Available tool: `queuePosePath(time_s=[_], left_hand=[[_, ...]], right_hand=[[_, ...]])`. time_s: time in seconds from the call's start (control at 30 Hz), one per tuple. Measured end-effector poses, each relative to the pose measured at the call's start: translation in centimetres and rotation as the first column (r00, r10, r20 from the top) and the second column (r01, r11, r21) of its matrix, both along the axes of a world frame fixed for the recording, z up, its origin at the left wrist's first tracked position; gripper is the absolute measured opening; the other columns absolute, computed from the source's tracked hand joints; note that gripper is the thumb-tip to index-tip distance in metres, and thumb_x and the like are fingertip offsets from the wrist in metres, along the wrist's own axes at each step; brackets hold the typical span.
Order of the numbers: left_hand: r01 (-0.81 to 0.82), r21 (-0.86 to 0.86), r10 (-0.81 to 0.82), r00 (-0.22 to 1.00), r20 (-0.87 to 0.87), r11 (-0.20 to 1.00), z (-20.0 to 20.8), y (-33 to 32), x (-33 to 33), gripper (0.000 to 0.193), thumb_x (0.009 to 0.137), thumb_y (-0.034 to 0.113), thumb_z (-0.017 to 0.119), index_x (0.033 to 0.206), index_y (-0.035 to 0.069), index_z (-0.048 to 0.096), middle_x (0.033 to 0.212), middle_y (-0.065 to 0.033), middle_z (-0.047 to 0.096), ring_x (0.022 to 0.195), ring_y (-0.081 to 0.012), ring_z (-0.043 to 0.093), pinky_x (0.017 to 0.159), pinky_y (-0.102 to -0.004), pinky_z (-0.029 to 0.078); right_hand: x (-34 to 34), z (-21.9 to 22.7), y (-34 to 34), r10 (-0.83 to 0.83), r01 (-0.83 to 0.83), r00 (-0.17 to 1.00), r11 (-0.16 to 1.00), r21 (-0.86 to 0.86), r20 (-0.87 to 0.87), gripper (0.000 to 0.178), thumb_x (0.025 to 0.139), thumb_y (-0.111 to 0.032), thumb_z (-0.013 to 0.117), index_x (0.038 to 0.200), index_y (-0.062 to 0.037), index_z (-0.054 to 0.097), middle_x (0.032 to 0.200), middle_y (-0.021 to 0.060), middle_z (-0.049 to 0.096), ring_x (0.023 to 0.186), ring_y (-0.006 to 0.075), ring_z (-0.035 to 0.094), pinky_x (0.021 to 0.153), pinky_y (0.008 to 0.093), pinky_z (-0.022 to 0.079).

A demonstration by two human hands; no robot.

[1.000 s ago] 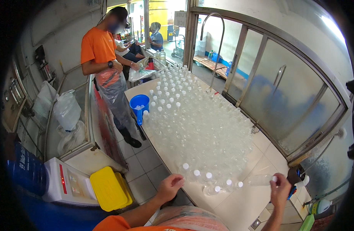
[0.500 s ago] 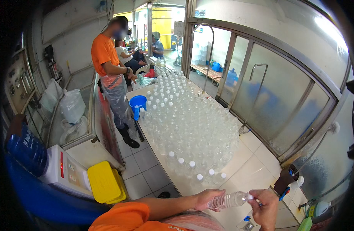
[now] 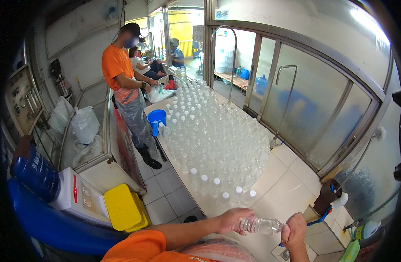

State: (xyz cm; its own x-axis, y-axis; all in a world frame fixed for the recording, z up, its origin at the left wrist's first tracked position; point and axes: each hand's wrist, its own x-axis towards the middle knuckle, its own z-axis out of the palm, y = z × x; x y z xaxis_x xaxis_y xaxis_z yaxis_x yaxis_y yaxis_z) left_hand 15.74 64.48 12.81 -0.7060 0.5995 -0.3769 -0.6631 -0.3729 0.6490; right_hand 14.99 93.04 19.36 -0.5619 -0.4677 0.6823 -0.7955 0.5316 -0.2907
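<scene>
A clear plastic bottle (image 3: 262,226) lies sideways in the air over the near end of the tiled counter. My left hand (image 3: 233,221) is wrapped round its base end. At the neck end my right hand (image 3: 294,231) is closed, its fingers covering the top; a cap there is hidden by them. Just beyond stand several bottles with white caps (image 3: 216,181). Behind these, a dense block of clear bottles (image 3: 222,144) fills much of the counter; white caps show on the far-left ones, while many others look uncapped.
A blue dipper (image 3: 156,118) sits at the counter's left edge. Beyond it a co-worker (image 3: 122,74) in an orange shirt handles a plastic bag (image 3: 159,93). Yellow lids (image 3: 122,207) lie at lower left. At right are a brown container (image 3: 326,201) and a bent metal pipe (image 3: 289,102).
My right hand has turned and closed further over the bottle's neck, hiding the white cap seen before. The bottle has shifted slightly right. The co-worker's hands have moved to the bag.
</scene>
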Motion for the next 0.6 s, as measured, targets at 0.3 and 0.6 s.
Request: queuePosePath(time_s=[0.3,0.6], left_hand=[[-0.549,-0.379,-0.225,0.329,-0.917,0.745,2.6,0.9,2.5,0.030,0.098,0.029,0.073,0.112,0.003,0.068,0.104,-0.0134,0.066,0.089,-0.0262,0.070,0.071,-0.0389,0.058],[-0.420,-0.320,-0.090,0.482,-0.872,0.849,-1.3,2.1,0.8,0.036,0.096,0.019,0.076,0.124,0.000,0.062,0.116,-0.0179,0.063,0.103,-0.0342,0.067,0.089,-0.0414,0.055]], right_hand=[[4.0,-9.3,-0.9,0.109,0.694,0.331,0.646,-0.320,0.937,0.053,0.108,-0.047,0.039,0.073,-0.0083,0.050,0.057,0.0080,0.045,0.044,0.0245,0.043,0.044,0.0417,0.032],[3.9,-6.0,0.5,0.094,0.564,0.454,0.739,-0.367,0.886,0.042,0.111,-0.032,0.047,0.082,-0.0043,0.057,0.067,0.0066,0.059,0.054,0.0145,0.059,0.046,0.0332,0.046]])
